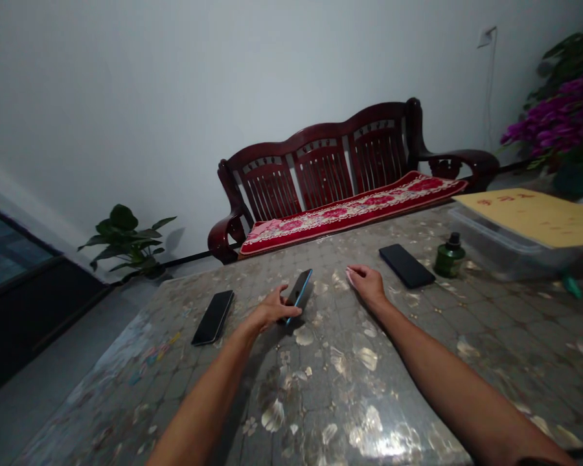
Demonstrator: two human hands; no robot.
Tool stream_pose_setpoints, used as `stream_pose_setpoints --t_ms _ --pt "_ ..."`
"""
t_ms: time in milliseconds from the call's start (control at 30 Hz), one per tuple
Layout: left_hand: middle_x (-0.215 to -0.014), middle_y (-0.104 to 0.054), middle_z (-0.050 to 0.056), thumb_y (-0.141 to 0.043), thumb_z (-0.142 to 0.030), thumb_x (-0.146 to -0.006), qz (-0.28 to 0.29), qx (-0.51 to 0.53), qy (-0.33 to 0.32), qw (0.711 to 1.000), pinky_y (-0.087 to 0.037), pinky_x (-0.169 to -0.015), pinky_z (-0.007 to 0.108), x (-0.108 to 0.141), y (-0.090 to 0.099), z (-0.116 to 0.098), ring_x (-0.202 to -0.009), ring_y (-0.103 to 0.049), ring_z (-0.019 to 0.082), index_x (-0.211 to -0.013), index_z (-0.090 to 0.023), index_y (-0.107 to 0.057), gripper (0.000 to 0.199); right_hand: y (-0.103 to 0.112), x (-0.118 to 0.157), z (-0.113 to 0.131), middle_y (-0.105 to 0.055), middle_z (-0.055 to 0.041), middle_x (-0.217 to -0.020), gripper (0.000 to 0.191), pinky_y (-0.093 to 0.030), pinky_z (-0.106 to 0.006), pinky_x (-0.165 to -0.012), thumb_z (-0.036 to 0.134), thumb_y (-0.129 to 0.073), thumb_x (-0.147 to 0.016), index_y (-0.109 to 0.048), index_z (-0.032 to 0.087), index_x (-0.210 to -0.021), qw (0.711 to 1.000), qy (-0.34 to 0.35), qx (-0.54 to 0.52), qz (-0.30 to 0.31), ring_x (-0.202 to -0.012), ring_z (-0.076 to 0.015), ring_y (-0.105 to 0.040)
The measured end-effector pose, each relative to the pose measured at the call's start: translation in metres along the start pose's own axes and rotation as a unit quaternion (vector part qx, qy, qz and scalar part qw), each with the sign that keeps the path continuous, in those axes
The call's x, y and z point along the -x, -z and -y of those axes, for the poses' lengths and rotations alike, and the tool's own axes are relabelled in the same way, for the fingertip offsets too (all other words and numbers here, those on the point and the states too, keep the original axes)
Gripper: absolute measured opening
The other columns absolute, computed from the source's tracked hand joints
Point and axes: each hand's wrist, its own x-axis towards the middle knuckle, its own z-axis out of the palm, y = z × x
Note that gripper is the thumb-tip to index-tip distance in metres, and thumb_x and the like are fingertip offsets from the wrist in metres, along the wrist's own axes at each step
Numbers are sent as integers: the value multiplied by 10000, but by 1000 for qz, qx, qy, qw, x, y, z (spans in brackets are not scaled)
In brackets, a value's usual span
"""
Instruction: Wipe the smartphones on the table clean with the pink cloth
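Observation:
My left hand grips a smartphone with a blue edge by its lower part. The phone is tilted up on its side above the table. To the left, a second dark smartphone lies flat on the table. My right hand rests over the tabletop with its fingers curled in. A pale patch shows at its fingertips, and I cannot make out whether it is a held thing. Just right of this hand, a third black smartphone lies flat.
A small green bottle with a black cap stands beside a clear plastic box topped by a yellow sheet. The patterned tabletop reaches toward a dark red wooden bench. Plants stand at both sides.

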Motion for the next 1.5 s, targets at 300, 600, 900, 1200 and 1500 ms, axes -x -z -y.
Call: stream_pose_setpoints --t_ms 300,600,900,1200,1500 --pt "-1405 -578 202 -844 -247 -611 -111 -320 -101 935 -418 -1060 397 8 -64 -13 -1300 -550 374 -1572 -137 -320 1101 4 -5 4 -787 -103 -935 530 -567 -390 -827 542 -868 -559 -784 164 -920 981 -71 -176 -46 -860 -249 -705" --pt "-1373 -582 192 -813 -260 -664 -86 -378 -93 917 -425 -1012 366 13 -73 -19 -1246 -570 360 -1595 -152 -279 1079 4 -3 8 -786 -99 -918 533 -563 -378 -811 520 -879 -546 -791 155 -925 983 -75 -163 -23 -838 -239 -699" --pt "-1413 -562 193 -795 -280 -682 -86 -339 -83 933 -403 -1056 380 14 -76 -13 -1296 -531 365 -1587 -137 -290 1045 3 -4 4 -788 -82 -881 522 -563 -377 -815 527 -882 -525 -784 168 -890 982 -84 -169 1 -821 -236 -710" --pt "-1436 -551 172 -765 -293 -708 -119 -298 -113 941 -367 -1111 388 15 -81 3 -1355 -470 345 -1549 -133 -355 949 7 -3 7 -790 -84 -842 507 -557 -341 -699 547 -874 -536 -791 171 -866 983 -88 -157 27 -754 -234 -702" --pt "-1452 -509 174 -665 -342 -814 -138 -313 -72 937 -367 -1072 433 29 -95 0 -1318 -450 370 -1573 -187 -302 856 13 0 11 -800 -75 -910 451 -532 -317 -661 354 -759 -531 -811 168 -938 981 -103 -138 90 -760 -243 -703"
